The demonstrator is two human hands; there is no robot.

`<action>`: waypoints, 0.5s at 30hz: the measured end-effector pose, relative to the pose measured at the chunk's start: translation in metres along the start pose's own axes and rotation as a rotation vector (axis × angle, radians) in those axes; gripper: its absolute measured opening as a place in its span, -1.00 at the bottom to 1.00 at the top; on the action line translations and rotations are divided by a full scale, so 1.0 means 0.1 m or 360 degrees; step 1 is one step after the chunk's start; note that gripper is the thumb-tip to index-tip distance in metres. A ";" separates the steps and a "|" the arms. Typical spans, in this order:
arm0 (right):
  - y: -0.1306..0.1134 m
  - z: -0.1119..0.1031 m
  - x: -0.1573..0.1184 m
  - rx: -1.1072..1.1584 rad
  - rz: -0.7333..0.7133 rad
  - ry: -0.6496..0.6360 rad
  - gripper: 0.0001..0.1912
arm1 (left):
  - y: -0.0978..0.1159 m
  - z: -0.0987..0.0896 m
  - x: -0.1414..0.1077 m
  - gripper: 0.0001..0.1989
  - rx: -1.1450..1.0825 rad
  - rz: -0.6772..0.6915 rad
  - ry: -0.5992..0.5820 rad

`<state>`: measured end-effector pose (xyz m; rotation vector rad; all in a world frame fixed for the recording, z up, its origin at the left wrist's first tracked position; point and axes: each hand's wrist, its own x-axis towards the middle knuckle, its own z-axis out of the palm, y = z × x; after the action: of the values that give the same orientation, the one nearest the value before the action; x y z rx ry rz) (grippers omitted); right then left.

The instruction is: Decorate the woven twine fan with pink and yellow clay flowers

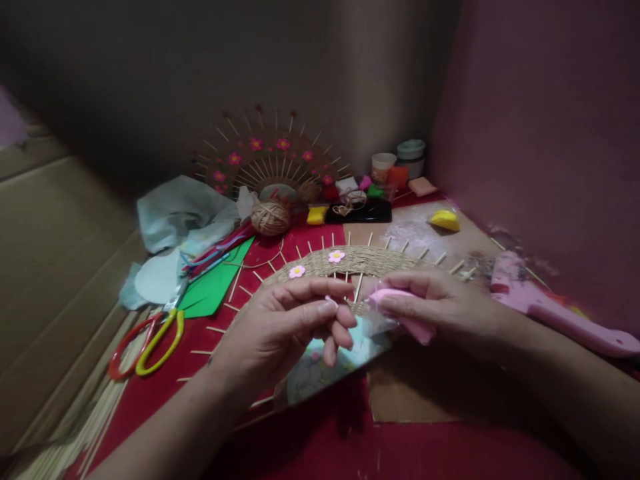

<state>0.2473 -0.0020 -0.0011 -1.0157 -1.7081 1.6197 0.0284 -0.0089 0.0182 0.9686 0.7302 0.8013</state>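
My left hand (295, 317) pinches a small bit of pink clay (331, 303) between thumb and index finger, the other fingers curled loosely. In my right hand (440, 303) is a larger lump of pink clay (407, 317), partly in clear wrap, gripped by thumb and fingers. Below and behind both hands lies a fan-shaped woven piece (370, 259) with thin sticks radiating outward. Two light pink flowers with yellow centres, a left one (297, 271) and a right one (337, 257), sit on its band. A patterned blue-green sheet (325, 367) shows under my left hand.
Scissors (160, 343) with red and yellow handles lie left, by green sheet (215, 280) and twine ball (271, 217). A pink glue gun (560, 307) rests right. Yellow clay (445, 220), a phone (370, 212) and a finished flowered fan (270, 153) are farther back.
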 end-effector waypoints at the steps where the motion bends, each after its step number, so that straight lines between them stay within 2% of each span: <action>1: 0.01 -0.01 -0.01 0.0033 -0.0009 0.0039 -0.65 | 0.01 -0.01 -0.01 -0.84 -0.0012 -0.0008 0.0007; 7: 0.01 -0.07 -0.04 0.0276 -0.0066 0.0246 -0.75 | 0.12 -0.03 -0.06 -0.86 0.0043 0.0008 0.0023; 11: 0.00 -0.08 -0.04 0.0307 -0.0053 0.0263 -0.76 | 0.18 -0.05 -0.13 -0.91 0.0156 0.0104 0.0107; 15: 0.00 -0.08 -0.05 0.0325 -0.0046 0.0260 -0.75 | 0.15 -0.11 -0.19 -0.97 0.0230 0.0055 0.0209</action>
<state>0.2560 -0.0016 0.0004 -0.9892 -1.4126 1.6083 0.0061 -0.0155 0.0312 1.0677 0.8968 0.8575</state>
